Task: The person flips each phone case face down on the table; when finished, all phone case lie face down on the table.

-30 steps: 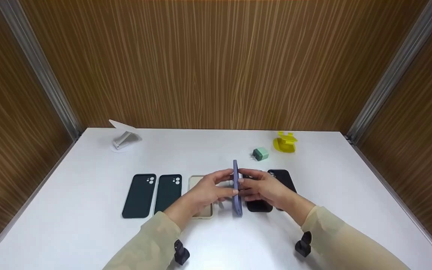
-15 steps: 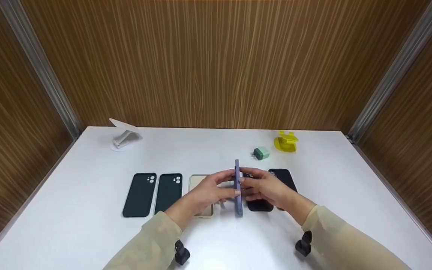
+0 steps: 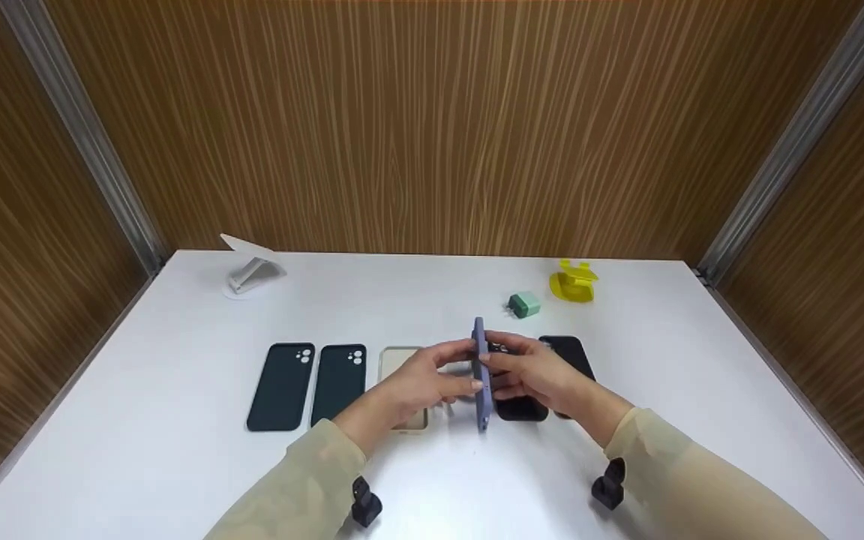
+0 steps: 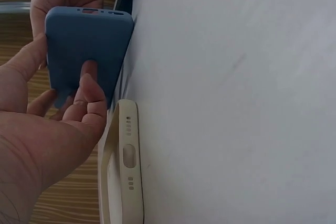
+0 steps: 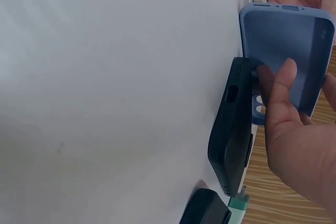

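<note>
A blue-violet phone case (image 3: pixel 481 375) stands on edge above the white table (image 3: pixel 177 480), held between both hands. My left hand (image 3: pixel 432 379) grips its back (image 4: pixel 86 51) with thumb and fingers. My right hand (image 3: pixel 526 371) holds the hollow inner side (image 5: pixel 289 56), thumb inside it. A beige case (image 3: pixel 400 367) lies under the left hand, seen end-on (image 4: pixel 126 166) in the left wrist view. A black case (image 3: pixel 522 409) lies under the right hand, and its end (image 5: pixel 231 124) shows in the right wrist view.
Two dark green cases (image 3: pixel 282 386) (image 3: pixel 338 382) lie left of the beige one. Another black case (image 3: pixel 574 356) lies at the right. A green charger plug (image 3: pixel 524 305), a yellow stand (image 3: pixel 572 285) and a white folding stand (image 3: pixel 250 270) sit near the back wall.
The blue case, still held by both hands, has shifted slightly right and tilted a little. Nothing else has moved.
</note>
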Demonstrator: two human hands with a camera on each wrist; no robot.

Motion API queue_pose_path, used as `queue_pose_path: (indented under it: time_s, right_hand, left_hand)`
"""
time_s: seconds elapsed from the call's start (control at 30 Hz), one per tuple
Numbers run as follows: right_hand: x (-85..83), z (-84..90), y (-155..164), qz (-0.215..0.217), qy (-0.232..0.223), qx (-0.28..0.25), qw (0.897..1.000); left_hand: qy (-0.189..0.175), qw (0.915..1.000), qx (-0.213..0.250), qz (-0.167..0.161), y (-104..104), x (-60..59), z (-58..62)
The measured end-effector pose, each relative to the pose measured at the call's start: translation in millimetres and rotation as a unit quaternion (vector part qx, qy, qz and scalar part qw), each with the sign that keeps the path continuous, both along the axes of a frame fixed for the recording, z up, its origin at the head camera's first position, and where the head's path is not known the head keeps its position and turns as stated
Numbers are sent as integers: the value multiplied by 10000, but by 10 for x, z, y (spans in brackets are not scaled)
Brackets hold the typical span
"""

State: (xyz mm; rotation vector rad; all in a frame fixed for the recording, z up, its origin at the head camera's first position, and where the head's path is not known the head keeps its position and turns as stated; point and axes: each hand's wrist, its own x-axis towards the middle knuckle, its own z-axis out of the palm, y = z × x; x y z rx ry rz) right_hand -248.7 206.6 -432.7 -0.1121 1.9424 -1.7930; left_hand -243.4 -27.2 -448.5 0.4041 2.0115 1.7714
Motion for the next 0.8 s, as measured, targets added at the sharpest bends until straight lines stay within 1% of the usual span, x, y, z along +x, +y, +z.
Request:
queue_pose_path:
  time_s: [0.27, 0.37, 0.6, 0.8]
  right_hand:
    - [-19, 17, 5, -25, -33, -45, 10000]
    - [-16, 12, 9, -55, -31, -32, 10000]
    - [7, -15, 24, -136, 95, -59, 9998]
    - [45, 2, 35, -113, 302, -88, 9994]
  left_hand:
    - [0, 10000, 31, 15, 26, -14, -17]
    - [-15, 10000, 30, 83, 47, -12, -25]
    - [-69, 9986, 65, 514, 138, 11, -36]
    - [44, 9968, -23, 798, 183, 1, -60]
